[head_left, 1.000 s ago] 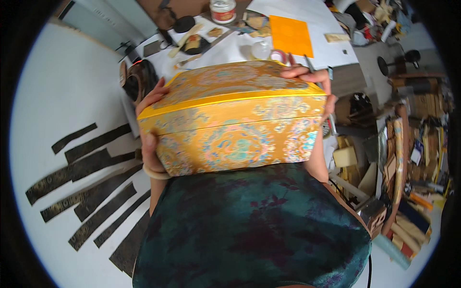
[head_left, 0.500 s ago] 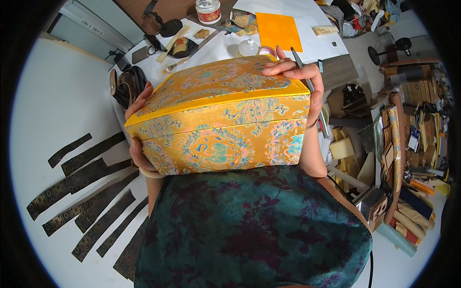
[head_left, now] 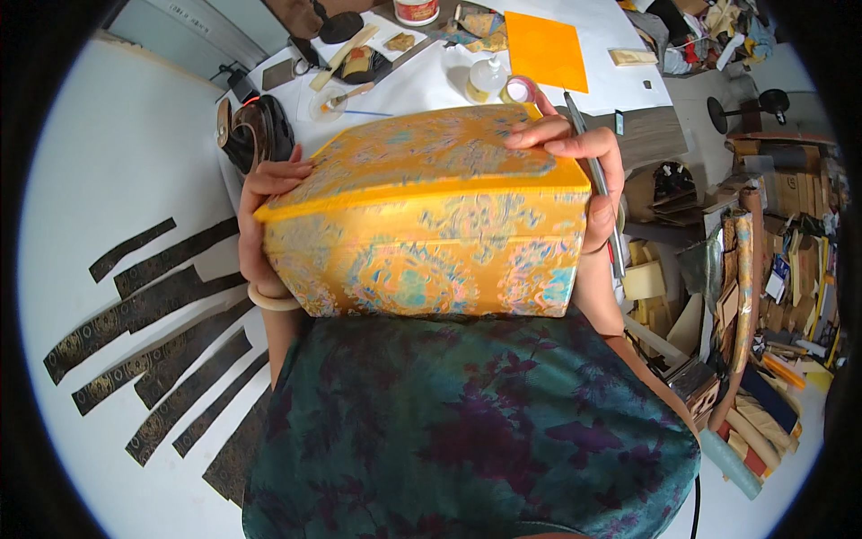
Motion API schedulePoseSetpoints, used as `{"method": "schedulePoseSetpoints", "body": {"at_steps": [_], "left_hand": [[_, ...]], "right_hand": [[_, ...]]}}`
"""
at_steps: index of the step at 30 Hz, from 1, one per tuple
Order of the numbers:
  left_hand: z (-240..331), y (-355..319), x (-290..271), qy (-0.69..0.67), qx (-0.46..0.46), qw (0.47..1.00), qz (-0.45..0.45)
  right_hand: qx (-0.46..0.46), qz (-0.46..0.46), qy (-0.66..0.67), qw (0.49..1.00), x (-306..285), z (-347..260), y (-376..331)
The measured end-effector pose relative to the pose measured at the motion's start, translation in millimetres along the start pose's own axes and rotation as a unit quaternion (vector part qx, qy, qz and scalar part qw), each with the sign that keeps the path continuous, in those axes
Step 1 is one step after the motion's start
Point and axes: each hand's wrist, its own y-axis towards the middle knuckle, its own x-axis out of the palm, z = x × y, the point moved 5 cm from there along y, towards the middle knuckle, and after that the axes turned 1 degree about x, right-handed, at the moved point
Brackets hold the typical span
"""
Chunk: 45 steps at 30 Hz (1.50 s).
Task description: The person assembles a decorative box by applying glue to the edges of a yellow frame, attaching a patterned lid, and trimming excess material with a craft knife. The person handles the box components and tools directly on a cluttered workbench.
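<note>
A box covered in gold patterned brocade, with a yellow-edged lid, sits tilted just above my lap, its front blurred by motion. My left hand grips its left end, fingertips over the top edge and a pale bangle on the wrist. At the other end my right hand clasps the box, some fingers resting on the lid. A slim grey pen-like tool is also tucked in that hand, along the box's right side. The lid appears closed, with a thin seam across the front.
On the table behind are an orange sheet, a clear bottle, a tape roll and a brush. Dark patterned strips lie at left. Rolls and boards crowd the right. A dark green floral cloth covers my lap.
The view has shifted, and the box sits slightly further right. My left fingers have moved from its side onto the top edge. The right hand keeps its hold on box and tool.
</note>
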Motion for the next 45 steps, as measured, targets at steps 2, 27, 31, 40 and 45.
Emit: {"method": "schedulePoseSetpoints", "body": {"at_steps": [2, 27, 31, 40, 45], "left_hand": [[18.1, 6.2, 7.6, 0.038, -0.064, 0.997, -0.037], [70.7, 25.8, 116.9, 0.331, 0.187, 0.887, -0.26], [68.4, 24.7, 114.1, 0.314, 0.201, 0.892, -0.255], [68.4, 26.0, 113.4, 0.328, 0.204, 0.886, -0.256], [66.2, 24.8, 113.0, 0.337, 0.206, 0.884, -0.252]], "right_hand": [[0.061, 0.021, 0.023, 0.998, -0.6, 10.3, -10.8], [0.109, 0.03, 0.016, 0.993, 8.5, 7.9, -29.7], [0.116, 0.038, 0.018, 0.992, 11.0, 7.4, -28.2], [0.11, 0.027, 0.025, 0.993, 10.2, 10.6, -26.9], [0.122, 0.038, 0.03, 0.991, 12.0, 9.9, -26.4]]}}
